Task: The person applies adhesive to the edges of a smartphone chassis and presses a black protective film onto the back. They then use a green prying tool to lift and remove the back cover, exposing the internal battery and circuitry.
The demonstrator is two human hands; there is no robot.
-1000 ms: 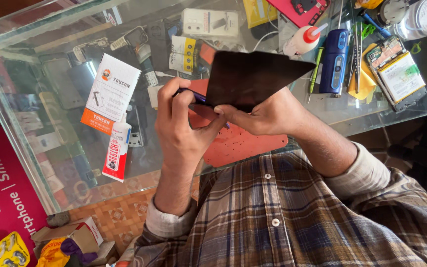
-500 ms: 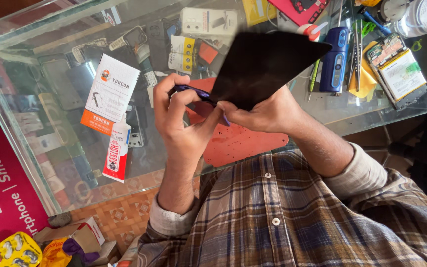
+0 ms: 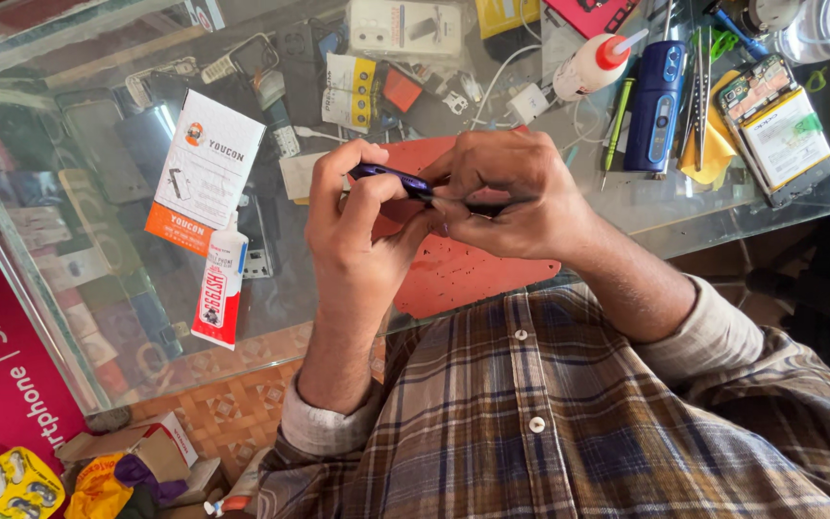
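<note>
Fingers (image 3: 377,183) of the left hand (image 3: 357,231) curled tight around one end of a slim dark purple phone (image 3: 391,178), fingers of the right hand (image 3: 511,192) pinched shut on its other end, held edge-on just above a red work mat (image 3: 463,274). Beyond the mat on the glass bench (image 3: 684,207): blue tool (image 3: 657,91), white squeeze bottle (image 3: 593,62). Left of mat: white-and-orange box (image 3: 202,173), white glue tube (image 3: 218,293).

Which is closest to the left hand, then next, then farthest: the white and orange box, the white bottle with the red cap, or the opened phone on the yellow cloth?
From the left hand:
1. White and orange box, on the glass just beside it.
2. White bottle with the red cap, past the right hand, up the counter.
3. Opened phone, on the yellow cloth at the far edge.
</note>
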